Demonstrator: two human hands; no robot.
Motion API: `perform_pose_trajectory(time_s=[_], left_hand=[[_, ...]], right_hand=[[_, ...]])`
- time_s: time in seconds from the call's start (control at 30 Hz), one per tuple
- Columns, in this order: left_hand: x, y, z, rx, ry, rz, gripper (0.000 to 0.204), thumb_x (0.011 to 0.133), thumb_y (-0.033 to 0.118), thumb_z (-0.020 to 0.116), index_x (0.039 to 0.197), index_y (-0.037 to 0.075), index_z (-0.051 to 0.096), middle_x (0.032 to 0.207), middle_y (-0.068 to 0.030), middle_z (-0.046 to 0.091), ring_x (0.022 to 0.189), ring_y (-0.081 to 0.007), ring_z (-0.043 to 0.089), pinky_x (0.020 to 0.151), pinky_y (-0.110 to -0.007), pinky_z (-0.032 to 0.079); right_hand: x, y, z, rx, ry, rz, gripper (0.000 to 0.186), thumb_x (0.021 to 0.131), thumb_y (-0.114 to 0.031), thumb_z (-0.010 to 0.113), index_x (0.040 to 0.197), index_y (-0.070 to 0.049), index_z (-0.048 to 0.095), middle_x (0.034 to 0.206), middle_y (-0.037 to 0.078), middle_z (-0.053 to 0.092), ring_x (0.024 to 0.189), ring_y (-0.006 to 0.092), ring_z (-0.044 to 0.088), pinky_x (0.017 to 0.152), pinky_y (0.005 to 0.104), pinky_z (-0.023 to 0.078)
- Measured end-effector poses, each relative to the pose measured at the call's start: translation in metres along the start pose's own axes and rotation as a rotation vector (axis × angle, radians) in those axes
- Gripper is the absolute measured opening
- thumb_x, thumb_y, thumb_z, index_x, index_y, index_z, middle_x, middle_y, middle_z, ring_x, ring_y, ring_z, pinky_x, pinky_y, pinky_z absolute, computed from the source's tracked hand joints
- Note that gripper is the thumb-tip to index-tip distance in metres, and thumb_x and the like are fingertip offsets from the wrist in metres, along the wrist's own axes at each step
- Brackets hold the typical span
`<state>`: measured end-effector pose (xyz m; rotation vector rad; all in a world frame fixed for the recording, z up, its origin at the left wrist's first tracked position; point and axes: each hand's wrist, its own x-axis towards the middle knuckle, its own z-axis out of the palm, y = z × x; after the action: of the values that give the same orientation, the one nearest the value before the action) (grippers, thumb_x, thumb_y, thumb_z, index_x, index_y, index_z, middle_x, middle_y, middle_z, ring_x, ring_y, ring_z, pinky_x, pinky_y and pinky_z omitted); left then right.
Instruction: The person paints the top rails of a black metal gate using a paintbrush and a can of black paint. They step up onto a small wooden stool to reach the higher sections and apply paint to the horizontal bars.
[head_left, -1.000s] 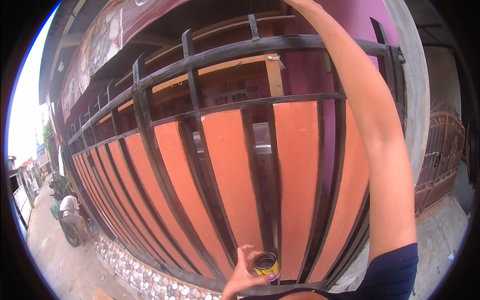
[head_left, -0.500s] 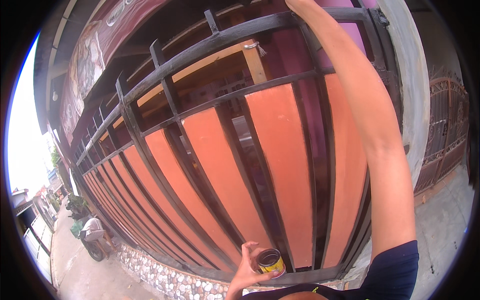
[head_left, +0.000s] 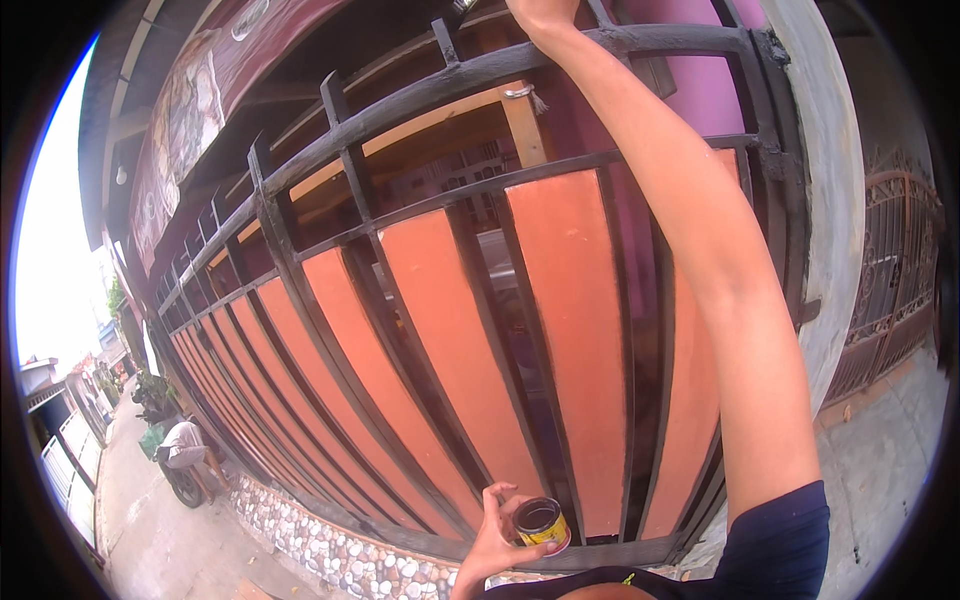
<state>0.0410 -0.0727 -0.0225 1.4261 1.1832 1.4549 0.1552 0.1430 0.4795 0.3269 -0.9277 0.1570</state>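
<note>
Low in front of me, my left hand (head_left: 500, 535) is wrapped round a small open paint can (head_left: 541, 518) with a yellow label and a dark inside. The can stands upright near the foot of the fence (head_left: 570, 300), which has orange panels between black bars. My right arm reaches up across the fence, and my right hand (head_left: 543, 14) is at the black top rail (head_left: 490, 66), bent at the wrist. Its fingers are cut off by the upper edge. A bit of a shiny, greyish thing (head_left: 462, 5) shows just left of that hand, too little to name.
Upright black bar ends (head_left: 445, 42) stick up above the rail. A pebbled strip (head_left: 330, 560) runs along the fence's foot. Down the lane at left, a person (head_left: 186, 447) bends beside a wheeled green cart (head_left: 155, 440). A grey pillar (head_left: 835, 200) and a brown gate (head_left: 890, 260) stand at right.
My right hand has moved left along the top rail, and the greyish thing has come into sight beside it. The view has shifted slightly. My left hand keeps its hold on the paint can.
</note>
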Motion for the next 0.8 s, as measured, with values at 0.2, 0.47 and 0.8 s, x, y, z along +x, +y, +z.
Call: perform_pose_trajectory(time_s=[0.2,0.47,0.8], left_hand=[[-0.004,-0.001,0.000,-0.006,0.010,-0.011,0.087,0.066,0.003,0.078,0.124,0.006,0.013,0.117,-0.0220,0.052,0.112,-0.0264,0.054,0.097,-0.041,0.045],[-0.010,-0.003,-0.002,-0.015,0.035,-0.018,0.089,0.067,0.003,0.080,0.125,0.006,0.013,0.116,-0.0215,0.053,0.112,-0.0263,0.053,0.099,-0.041,0.043],[-0.021,-0.002,-0.001,-0.039,0.072,-0.033,0.089,0.065,0.003,0.081,0.124,0.007,0.014,0.116,-0.0209,0.053,0.112,-0.0251,0.054,0.098,-0.040,0.044]], right_hand=[[0.001,-0.009,-0.010,0.216,0.071,0.004,0.029,0.098,-0.021,0.050,0.076,-0.001,0.053,0.059,0.010,0.062,0.044,0.0126,0.059,0.037,0.0242,0.046],[-0.019,-0.026,-0.002,0.151,-0.070,-0.141,0.033,0.097,-0.025,0.053,0.072,-0.003,0.052,0.054,0.006,0.058,0.045,0.0121,0.059,0.042,0.0272,0.045],[-0.014,-0.006,-0.004,0.162,-0.070,-0.022,0.031,0.099,-0.026,0.050,0.078,-0.002,0.053,0.061,0.008,0.062,0.047,0.0117,0.061,0.041,0.0246,0.047]])
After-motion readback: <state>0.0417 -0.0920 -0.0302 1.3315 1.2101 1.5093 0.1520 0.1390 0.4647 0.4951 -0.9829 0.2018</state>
